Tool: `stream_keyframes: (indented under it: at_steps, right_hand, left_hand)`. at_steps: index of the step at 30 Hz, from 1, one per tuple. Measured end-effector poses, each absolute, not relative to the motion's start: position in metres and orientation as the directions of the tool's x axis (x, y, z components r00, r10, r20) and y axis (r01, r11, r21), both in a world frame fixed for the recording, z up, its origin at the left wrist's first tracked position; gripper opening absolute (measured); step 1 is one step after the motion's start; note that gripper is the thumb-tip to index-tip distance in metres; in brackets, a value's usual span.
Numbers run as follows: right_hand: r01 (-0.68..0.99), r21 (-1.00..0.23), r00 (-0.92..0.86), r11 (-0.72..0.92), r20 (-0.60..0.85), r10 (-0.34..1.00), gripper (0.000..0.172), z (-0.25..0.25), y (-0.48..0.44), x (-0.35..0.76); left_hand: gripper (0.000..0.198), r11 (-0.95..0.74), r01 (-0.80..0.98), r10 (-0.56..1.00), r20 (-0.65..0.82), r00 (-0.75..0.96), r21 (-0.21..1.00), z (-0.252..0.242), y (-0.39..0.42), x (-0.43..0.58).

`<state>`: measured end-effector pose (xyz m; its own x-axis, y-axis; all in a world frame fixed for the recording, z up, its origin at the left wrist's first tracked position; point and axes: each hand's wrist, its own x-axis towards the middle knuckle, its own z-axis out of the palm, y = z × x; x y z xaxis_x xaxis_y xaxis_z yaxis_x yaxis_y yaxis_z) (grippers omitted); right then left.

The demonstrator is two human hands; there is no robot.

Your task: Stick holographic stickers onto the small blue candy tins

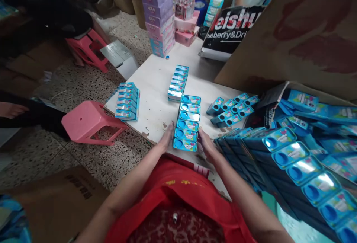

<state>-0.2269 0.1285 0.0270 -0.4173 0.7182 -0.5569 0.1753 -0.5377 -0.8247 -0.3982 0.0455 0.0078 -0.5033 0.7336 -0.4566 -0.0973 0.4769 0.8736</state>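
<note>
A row of several small blue boxes [186,125], their ends printed with lettering and most with a round blue spot, lies between my two hands at the table's near edge. My left hand [166,137] is against the row's left side, and my right hand [205,143] flanks it on the right. Both hands clasp the row between them, with most fingers hidden along its sides. Just beyond stands another row of blue boxes [178,81]. A third group [127,101] sits at the table's left edge, and loose upright blue boxes [232,109] are to the right.
Long stacked blue boxes [292,168] and an open carton [275,103] of blue boxes crowd the right. A cardboard panel [279,45] rises behind. Purple and pink cartons [158,12] stand at the table's far end. Left are a pink stool [83,120] and a seated person [55,8].
</note>
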Motion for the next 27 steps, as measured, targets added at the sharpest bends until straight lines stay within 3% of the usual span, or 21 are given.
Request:
stream_keyframes:
  at_steps: [3, 6, 9, 11, 15, 19, 23, 25, 27]
  right_hand:
    - [0.319, -0.847, -0.423, -0.424, -0.528, 0.736, 0.062, 0.030, 0.104, -0.179]
    - [0.464, -0.838, -0.513, -0.287, -0.519, 0.684, 0.058, 0.030, 0.068, -0.146]
    - [0.551, -0.798, -0.511, -0.245, -0.555, 0.656, 0.032, 0.019, 0.044, -0.136]
    - [0.567, -0.793, -0.472, -0.222, -0.533, 0.702, 0.026, 0.008, 0.042, -0.136]
    - [0.578, -0.797, -0.423, -0.175, -0.476, 0.771, 0.020, -0.007, 0.056, -0.131]
    - [0.639, -0.763, -0.419, -0.101, -0.454, 0.786, 0.022, -0.009, 0.067, -0.127]
    - [0.713, -0.646, -0.505, 0.273, -0.202, 0.839, 0.029, -0.001, 0.065, -0.137]
    - [0.708, -0.517, -0.604, 0.481, -0.091, 0.792, 0.031, 0.004, 0.062, -0.144]
    - [0.681, -0.408, -0.689, 0.608, -0.078, 0.720, 0.032, 0.005, 0.060, -0.147]
  left_hand:
    - [0.035, 0.571, 0.175, 0.769, -0.449, -0.455, 0.802, 0.012, 0.000, -0.404]
    - [0.026, 0.438, 0.455, 0.899, -0.394, -0.194, 0.776, 0.013, -0.035, -0.394]
    - [0.021, 0.295, 0.550, 0.924, -0.380, 0.043, 0.781, 0.008, -0.035, -0.372]
    - [0.019, 0.284, 0.565, 0.904, -0.413, 0.111, 0.774, 0.004, -0.020, -0.358]
    - [0.022, 0.289, 0.595, 0.898, -0.428, 0.104, 0.750, -0.001, 0.011, -0.338]
    - [0.023, 0.256, 0.728, 0.901, -0.430, 0.058, 0.635, -0.005, 0.018, -0.329]
    - [0.021, 0.275, 0.741, 0.907, -0.421, 0.011, 0.612, -0.013, 0.012, -0.329]
    - [0.018, 0.295, 0.702, 0.917, -0.399, -0.017, 0.648, -0.017, 0.009, -0.330]
    - [0.014, 0.328, 0.650, 0.923, -0.379, -0.067, 0.685, -0.021, 0.008, -0.329]
